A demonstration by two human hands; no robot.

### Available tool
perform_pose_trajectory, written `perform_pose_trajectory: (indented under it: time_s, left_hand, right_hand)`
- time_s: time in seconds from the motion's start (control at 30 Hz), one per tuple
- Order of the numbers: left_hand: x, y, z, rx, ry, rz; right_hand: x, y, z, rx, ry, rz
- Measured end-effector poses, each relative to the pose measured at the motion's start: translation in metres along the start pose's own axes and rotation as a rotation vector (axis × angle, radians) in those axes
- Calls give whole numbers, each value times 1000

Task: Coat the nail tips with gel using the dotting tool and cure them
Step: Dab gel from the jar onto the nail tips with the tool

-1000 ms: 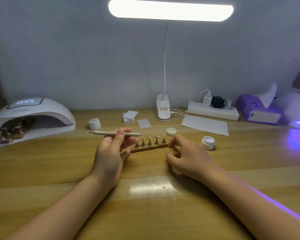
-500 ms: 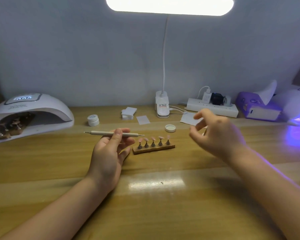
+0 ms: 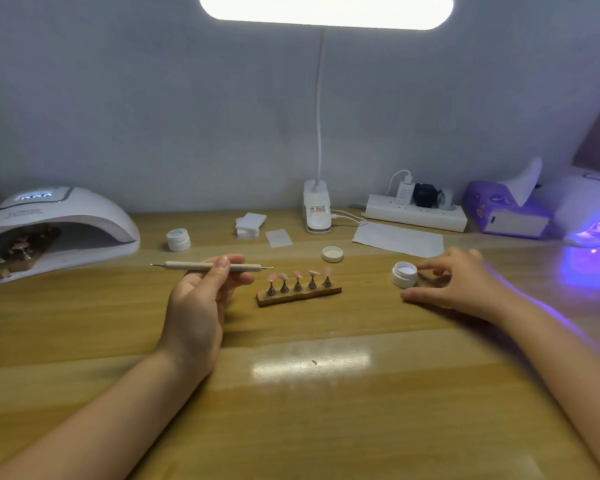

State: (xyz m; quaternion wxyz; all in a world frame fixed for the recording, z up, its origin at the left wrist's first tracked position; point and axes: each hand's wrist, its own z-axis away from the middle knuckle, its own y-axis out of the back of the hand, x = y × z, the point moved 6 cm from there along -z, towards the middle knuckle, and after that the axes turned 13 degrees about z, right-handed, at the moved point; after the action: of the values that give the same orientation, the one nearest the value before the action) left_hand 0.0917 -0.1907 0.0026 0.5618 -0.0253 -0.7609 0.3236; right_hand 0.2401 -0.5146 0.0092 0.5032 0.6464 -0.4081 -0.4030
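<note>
Left hand (image 3: pixel 196 306) at about 9 o'clock of the nail-tip stand (image 3: pixel 299 294), thumb and fingers pinching the dotting tool (image 3: pixel 211 266) near its middle. Tool held level above the desk (image 3: pixel 312 393), one metal end pointing toward 9 o'clock, the other toward 3 o'clock, just short of the leftmost nail tip. Five pink nail tips (image 3: pixel 298 274) upright on small metal cones along a wooden bar, centre of the desk.

Right hand (image 3: pixel 459 284) at 3 o'clock of the stand, fingers relaxed and spread around the open gel jar (image 3: pixel 404 274), thumb flat on the desk at the jar's near side, other fingertips just beside the jar's right rim; actual contact with the jar impossible to tell, nothing gripped.

Loose white lid (image 3: pixel 332 254) at 12 o'clock of the stand, apart from the jar. Closed white jar (image 3: pixel 178 239) at 11 o'clock. White curing lamp (image 3: pixel 54 230) far at 9 o'clock, more stands inside it. Second lamp (image 3: pixel 589 216) at 2 o'clock, glowing violet. Desk lamp base (image 3: pixel 316 212), power strip (image 3: pixel 415 216) and paper sheet (image 3: pixel 398 239) along the back edge.
</note>
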Motion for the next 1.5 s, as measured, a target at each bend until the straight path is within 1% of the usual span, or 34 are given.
perform_pose_trajectory:
  time_s: [0.27, 0.37, 0.47, 0.57, 0.67, 0.73, 0.87, 1.03, 1.23, 1.5]
  left_hand:
    - [0, -4, 3, -10, -8, -5]
    - [3, -6, 5, -35, -28, -30]
    - [8, -10, 11, -68, -84, -129]
    - [15, -19, 19, -94, -158, -217]
    - [27, -28, 27, -117, -261, -243]
    - [36, -34, 31, -136, -319, -246]
    - [44, -45, 38, -187, -379, -276]
    - [44, -54, 46, -245, -431, -432]
    - [45, -60, 52, -272, -471, -574]
    - [43, -61, 53, -282, -475, -633]
  right_hand:
    - [-15, -5, 0, 115, -84, -173]
    - [-29, 1, 0, 142, -35, -196]
    - [-53, 14, 4, 184, 18, -291]
    - [-88, 28, 16, 216, 127, -390]
    - [-117, 40, 30, 235, 233, -447]
    - [-128, 47, 36, 249, 267, -456]
    - [-143, 55, 46, 280, 306, -418]
    - [-154, 55, 54, 303, 349, -392]
    - [-159, 55, 59, 298, 368, -409]
    - [-164, 58, 64, 314, 391, -410]
